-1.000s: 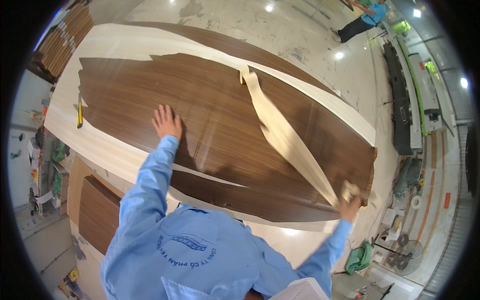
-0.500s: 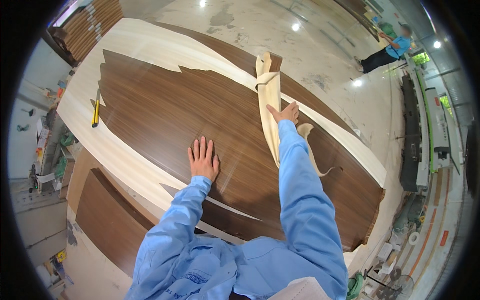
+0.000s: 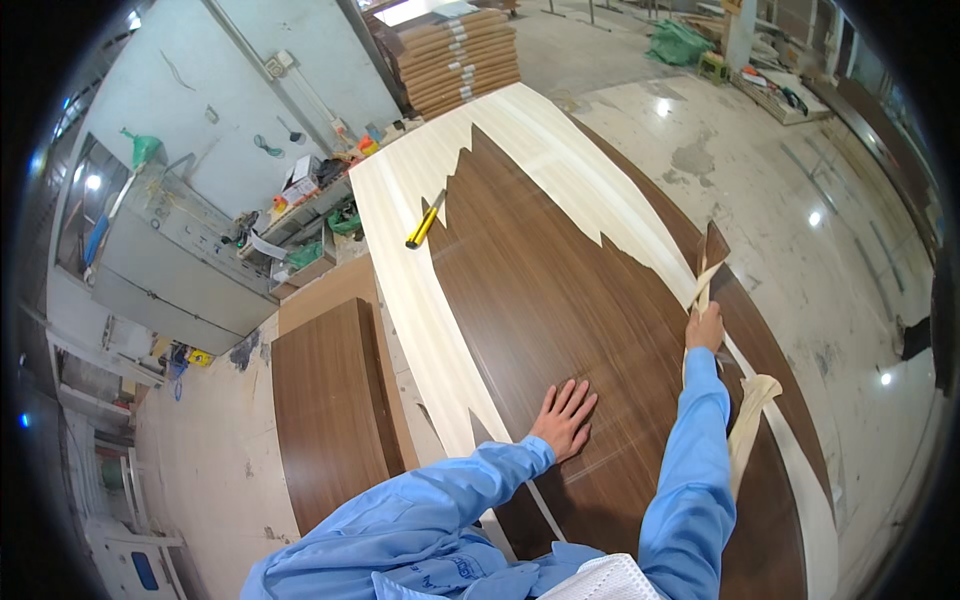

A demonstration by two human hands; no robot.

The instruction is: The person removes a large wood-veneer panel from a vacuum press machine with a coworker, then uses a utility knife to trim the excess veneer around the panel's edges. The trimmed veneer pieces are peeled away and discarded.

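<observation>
A large board (image 3: 560, 290) with dark brown wood grain lies before me, its brown area ending in jagged points against pale cream margins. Flat on the brown grain, fingers spread, rests my left hand (image 3: 565, 418). My right hand (image 3: 706, 328), near the board's right side, is closed round a thin pale strip (image 3: 703, 284); its twisted end sticks up past the fingers and shows brown on one face. Another curled pale piece (image 3: 748, 420) lies beside my right forearm. A yellow utility knife (image 3: 424, 222) sits on the far left pale margin, blade pointing away from me.
Brown panels (image 3: 325, 400) lie stacked on the left, below the board. A tall stack of brown boards (image 3: 460, 65) stands beyond the far end. Cluttered shelves (image 3: 305, 235) and a grey cabinet (image 3: 190, 270) line the left side. A green bag (image 3: 680, 42) lies far off.
The view has swung left, bringing the wall and cabinet into sight. The strip in my right hand now looks narrower and twisted. My left hand stays flat on the board.
</observation>
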